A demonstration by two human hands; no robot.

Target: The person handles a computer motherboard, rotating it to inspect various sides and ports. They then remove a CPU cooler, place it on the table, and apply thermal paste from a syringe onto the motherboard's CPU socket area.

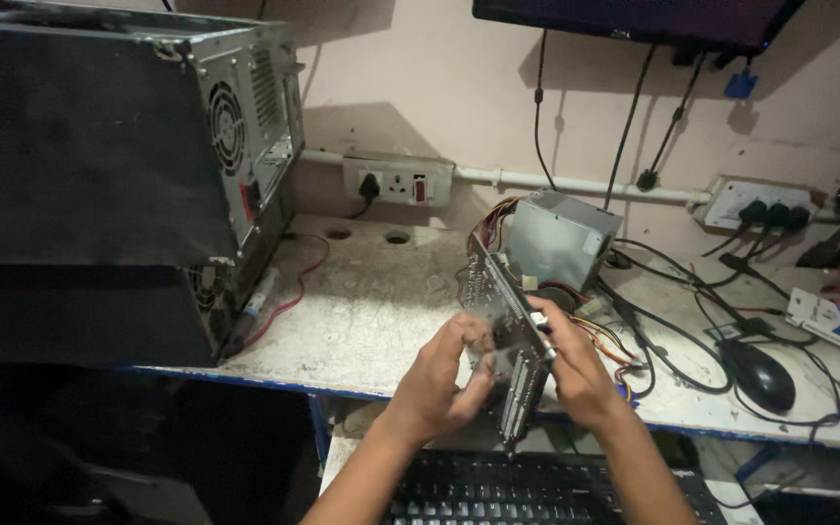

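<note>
Your left hand [439, 374] and right hand [576, 365] pinch the board [509, 326] edge-on above the desk [371, 311] edge, fingers curled around it; it looks light, stiff and fragile, so grip its edges.

Pink wall [420, 87], worn desk [371, 311] (dim light)
</note>
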